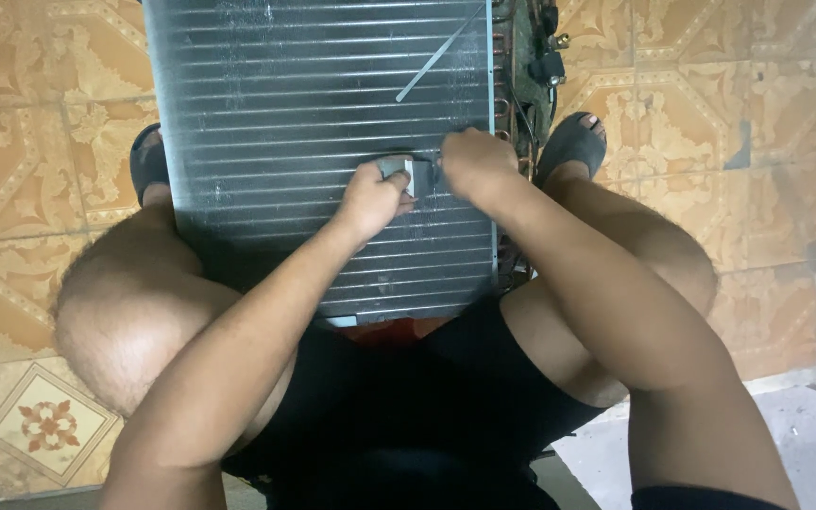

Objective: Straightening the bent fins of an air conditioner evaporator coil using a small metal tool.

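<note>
I am seeing the left hand curling closed, pinching a small grey block against the finned coil. The right hand is pressing fisted beside it; its grip I cannot tell.

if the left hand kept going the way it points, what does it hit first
Probably the small grey piece that the left hand already touches on the finned coil panel; just past it is the right hand.

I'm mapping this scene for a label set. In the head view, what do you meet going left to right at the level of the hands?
Left sandal → finned coil panel → left hand → small grey piece pinched in it → right hand → copper tube bends → right sandal → patterned floor tiles.
</note>
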